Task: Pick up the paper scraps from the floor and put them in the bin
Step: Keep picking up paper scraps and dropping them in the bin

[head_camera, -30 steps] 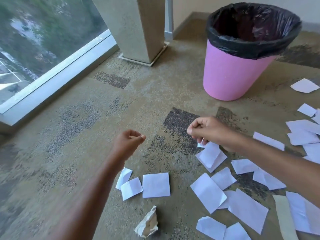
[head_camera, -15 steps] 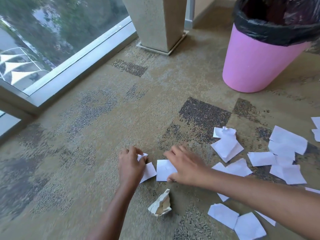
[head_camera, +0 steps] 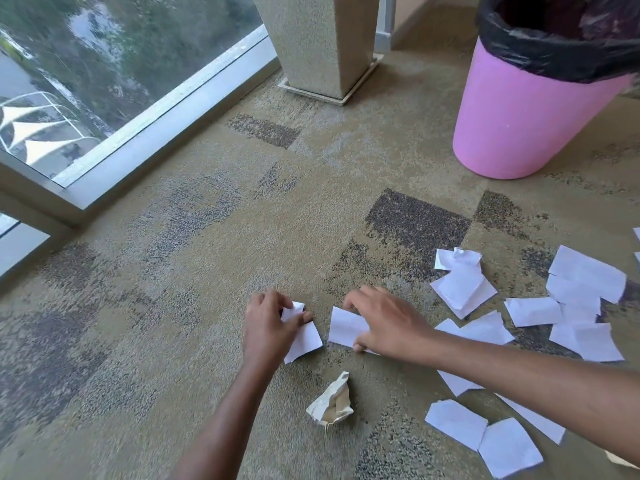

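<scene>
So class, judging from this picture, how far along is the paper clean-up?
Done: nothing visibly; the pink bin shows only its black liner. In hand: the left hand grips small scraps; the right hand pinches a white scrap. Left: the crumpled ball and many loose scraps to the right.

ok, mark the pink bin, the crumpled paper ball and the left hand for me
pink bin (head_camera: 519, 126): head view, on its pink side wall.
crumpled paper ball (head_camera: 330, 403): head view, middle of the wad.
left hand (head_camera: 266, 327): head view, back of the hand.
</scene>
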A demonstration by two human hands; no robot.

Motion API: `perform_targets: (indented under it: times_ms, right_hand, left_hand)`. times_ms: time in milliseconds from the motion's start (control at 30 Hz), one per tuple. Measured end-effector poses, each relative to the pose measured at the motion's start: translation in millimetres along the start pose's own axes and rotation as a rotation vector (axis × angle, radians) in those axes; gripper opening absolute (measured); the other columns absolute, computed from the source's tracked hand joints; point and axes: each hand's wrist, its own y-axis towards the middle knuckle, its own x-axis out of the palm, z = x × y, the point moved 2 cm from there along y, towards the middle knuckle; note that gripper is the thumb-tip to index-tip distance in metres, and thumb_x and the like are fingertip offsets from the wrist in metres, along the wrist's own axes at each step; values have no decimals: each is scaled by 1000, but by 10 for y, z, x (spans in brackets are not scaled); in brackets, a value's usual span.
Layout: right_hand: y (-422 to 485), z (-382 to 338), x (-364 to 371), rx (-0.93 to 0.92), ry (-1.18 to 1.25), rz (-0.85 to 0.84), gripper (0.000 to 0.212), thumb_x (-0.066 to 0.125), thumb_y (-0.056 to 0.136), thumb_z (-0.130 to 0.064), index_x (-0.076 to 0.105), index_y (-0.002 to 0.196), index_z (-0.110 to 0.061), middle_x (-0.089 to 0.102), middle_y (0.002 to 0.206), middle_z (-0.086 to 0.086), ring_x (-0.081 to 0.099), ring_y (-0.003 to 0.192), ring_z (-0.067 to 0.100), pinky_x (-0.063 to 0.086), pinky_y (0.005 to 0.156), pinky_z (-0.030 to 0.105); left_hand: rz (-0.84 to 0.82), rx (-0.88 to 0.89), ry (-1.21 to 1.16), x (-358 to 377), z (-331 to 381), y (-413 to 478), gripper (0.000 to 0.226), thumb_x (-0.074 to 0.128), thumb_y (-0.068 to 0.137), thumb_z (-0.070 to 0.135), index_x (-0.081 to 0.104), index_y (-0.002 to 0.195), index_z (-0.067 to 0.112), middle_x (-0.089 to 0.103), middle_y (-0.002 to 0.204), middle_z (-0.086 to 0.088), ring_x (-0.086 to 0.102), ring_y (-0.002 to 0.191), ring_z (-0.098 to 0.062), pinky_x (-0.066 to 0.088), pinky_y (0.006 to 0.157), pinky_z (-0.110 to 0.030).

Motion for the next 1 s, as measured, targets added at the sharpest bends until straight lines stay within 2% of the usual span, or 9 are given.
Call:
perform_targets:
  times_ms: [100,167,300,467,533,633,733,833,1000]
  right_hand:
    - [-1,13,-23,28,-15,12,63,93,75,-46,55,122,-26,52,117,-8,51,105,15,47,76,33]
    - [-7,42,-38,46,6,22,58,92,77,-43,55,118,-25,50,114,-8,52,102,15,50,75,33]
    - [-7,128,-59,50,61,0,51,92,80,-37,53,110,-25,48,108,-9,56,91,16,41,62,31]
    - [12,194,-69,60,113,-34,44,89,81,-31,51,102,-27,57,104,-7,62,91,23,55,78,40]
    - [16,217,-60,61,149,-56,41,88,81,-28,52,101,-26,63,97,-6,63,85,23,56,78,41]
    - [21,253,-67,60,217,-94,38,87,80,-25,54,98,-27,64,87,-10,62,77,17,56,76,40]
    - [31,266,-90,64,299,-138,35,88,79,-22,58,97,-29,66,87,-12,64,79,14,55,78,41]
    - [34,261,-113,64,335,-165,34,88,79,-20,60,96,-29,68,88,-9,67,83,18,55,78,43]
    - [24,256,-134,65,351,-173,32,87,81,-18,61,95,-27,67,88,-8,67,85,22,55,77,43]
  left_hand:
    - [-10,5,11,7,42,15,40,93,75,41,64,99,26,56,102,6,55,101,-21,49,84,-41]
    - [3,-2,27,16,37,53,45,94,73,38,64,104,26,62,100,3,56,99,-22,47,79,-39]
    - [15,-53,8,27,70,68,43,90,77,33,62,110,26,69,95,1,63,93,-28,54,73,-44]
    - [9,-5,32,-27,104,61,12,73,91,19,69,98,29,67,97,5,63,93,-23,52,74,-39]
    - [-3,24,-17,-94,48,75,16,68,95,14,70,95,30,66,100,5,64,94,-21,54,75,-39]
    - [-76,47,-10,-176,31,-32,23,61,98,4,68,99,26,67,98,2,63,89,-22,46,69,-35]
    - [-217,51,-12,-174,-8,-218,18,74,95,26,62,105,34,66,91,4,64,78,-24,52,64,-39]
    - [-253,74,75,-134,-46,-364,63,93,66,57,56,112,33,62,93,7,59,82,-18,43,63,-36]
    - [-182,92,144,-94,-52,-397,63,93,59,64,52,95,33,59,96,12,56,86,-14,46,69,-37]
